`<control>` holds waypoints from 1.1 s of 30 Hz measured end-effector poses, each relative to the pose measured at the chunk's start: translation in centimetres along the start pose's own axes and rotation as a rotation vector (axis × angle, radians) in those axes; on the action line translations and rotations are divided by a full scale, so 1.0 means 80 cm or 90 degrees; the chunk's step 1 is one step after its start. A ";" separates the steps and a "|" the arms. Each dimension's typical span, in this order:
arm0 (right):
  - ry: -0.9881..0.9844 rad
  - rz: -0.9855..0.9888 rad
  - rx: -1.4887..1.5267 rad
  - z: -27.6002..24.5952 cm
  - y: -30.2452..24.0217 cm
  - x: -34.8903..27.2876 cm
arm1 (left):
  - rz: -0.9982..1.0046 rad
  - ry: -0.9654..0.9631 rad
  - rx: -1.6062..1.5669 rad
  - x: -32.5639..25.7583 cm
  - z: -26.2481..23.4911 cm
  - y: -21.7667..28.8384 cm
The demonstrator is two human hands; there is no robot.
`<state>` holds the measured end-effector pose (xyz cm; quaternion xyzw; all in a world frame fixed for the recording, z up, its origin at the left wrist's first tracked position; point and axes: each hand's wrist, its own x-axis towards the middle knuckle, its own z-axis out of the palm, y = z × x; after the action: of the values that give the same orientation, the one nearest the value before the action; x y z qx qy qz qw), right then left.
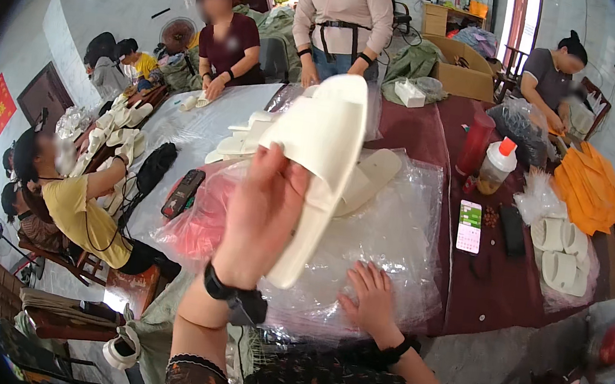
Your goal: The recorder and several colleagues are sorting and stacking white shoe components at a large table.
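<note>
A white slipper (320, 164) is raised above the table, tilted on end with its toe band at the top and its sole running down toward the wearer. The left hand (259, 217) grips it along its left edge, fingers curled against the near face and the thumb out of sight behind, the forearm lifted upright with a dark band at the wrist. The right hand (370, 298) lies flat, fingers spread, palm down on a heap of clear plastic bags (385, 246) spread over the dark red table (493, 289); it clasps nothing.

More white slippers (370, 176) lie on the plastic behind the raised one, partly hidden by it. To the right stand a red-capped bottle (495, 166) holding a brownish liquid, a phone (469, 225), paired white slippers in a bag (562, 259) and a stack of orange sheets (590, 186). Open cardboard boxes (464, 69) sit at the far end; their contents are hard to make out. Other people work around the table, their faces blurred.
</note>
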<state>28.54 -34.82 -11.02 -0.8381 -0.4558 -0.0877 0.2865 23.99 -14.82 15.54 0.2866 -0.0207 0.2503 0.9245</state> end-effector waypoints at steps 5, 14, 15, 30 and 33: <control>-0.016 0.017 0.020 -0.004 -0.010 0.003 | -0.005 -0.039 -0.015 -0.021 -0.034 -0.099; -0.001 -0.008 0.183 -0.004 0.020 0.002 | -0.320 0.034 0.177 -0.032 -0.132 -0.166; -0.003 -0.003 0.182 -0.013 0.016 0.006 | -0.390 -0.032 0.275 -0.041 -0.124 -0.147; -0.225 0.035 0.276 -0.128 -0.020 0.001 | 0.128 -0.069 1.251 -0.110 -0.241 -0.128; -0.309 0.266 0.332 -0.169 -0.044 0.025 | 0.140 -0.011 1.251 -0.112 -0.252 -0.135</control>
<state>28.33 -39.52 2.31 -0.8082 -0.3372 0.2909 0.3852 19.17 -15.65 -8.53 0.9248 0.1633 0.2387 0.2473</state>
